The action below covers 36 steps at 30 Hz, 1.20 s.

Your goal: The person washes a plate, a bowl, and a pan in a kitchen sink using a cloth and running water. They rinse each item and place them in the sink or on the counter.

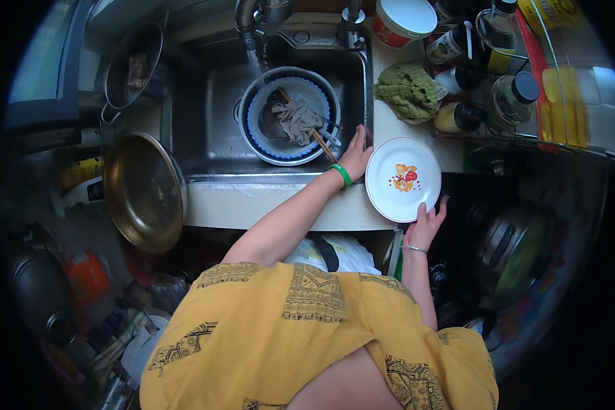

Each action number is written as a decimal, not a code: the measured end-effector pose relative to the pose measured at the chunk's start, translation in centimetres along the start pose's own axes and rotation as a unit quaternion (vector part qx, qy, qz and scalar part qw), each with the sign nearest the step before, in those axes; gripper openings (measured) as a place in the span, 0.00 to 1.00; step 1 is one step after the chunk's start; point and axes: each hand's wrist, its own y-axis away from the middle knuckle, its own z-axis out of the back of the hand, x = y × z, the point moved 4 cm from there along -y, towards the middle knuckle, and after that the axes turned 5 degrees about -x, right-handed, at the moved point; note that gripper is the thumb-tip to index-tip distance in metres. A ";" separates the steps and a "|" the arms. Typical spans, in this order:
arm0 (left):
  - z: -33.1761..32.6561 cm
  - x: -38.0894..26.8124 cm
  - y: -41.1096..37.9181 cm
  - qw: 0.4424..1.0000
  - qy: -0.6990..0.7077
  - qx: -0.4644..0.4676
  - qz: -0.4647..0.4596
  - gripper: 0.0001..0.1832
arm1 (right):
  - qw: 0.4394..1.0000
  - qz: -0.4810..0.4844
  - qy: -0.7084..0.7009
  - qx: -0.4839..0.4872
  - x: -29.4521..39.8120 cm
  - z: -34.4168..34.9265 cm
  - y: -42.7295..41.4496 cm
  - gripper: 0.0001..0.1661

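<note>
My right hand [426, 224] grips the lower rim of a white plate [382, 187] printed with a cartoon bear, over the counter's right front edge. My left hand [356, 156], with a green wristband, reaches to the sink's right rim beside the plate; its palm side is hidden, and whether it touches the plate I cannot tell. In the steel sink [200, 123] stands a metal basin [244, 134] with a blue-edged bowl [258, 97] inside. A grey cloth [298, 121], wooden chopsticks [326, 148] and a spoon [331, 137] lie in the bowl. Water runs from the faucet [246, 25].
A crumpled green cloth [407, 92] lies on the right counter, near a white-lidded tub [405, 18] and a rack with jars and bottles [512, 97]. Left of the sink are a large metal bowl [143, 192] and a pan [133, 66] with something in it.
</note>
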 end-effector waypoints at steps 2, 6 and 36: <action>0.6 -1.1 2.2 0.999 -0.021 0.040 -0.003 0.36 | 1.000 -0.020 -0.010 -0.010 -0.3 0.2 0.0 0.40; 1.2 -2.4 5.6 0.968 -0.220 0.098 -0.071 0.32 | 0.998 -0.062 0.031 -0.004 -0.1 -0.4 0.4 0.40; 26.8 -7.0 -3.5 0.793 0.490 -0.340 0.122 0.15 | 0.956 0.088 0.234 0.153 3.1 -5.9 7.3 0.37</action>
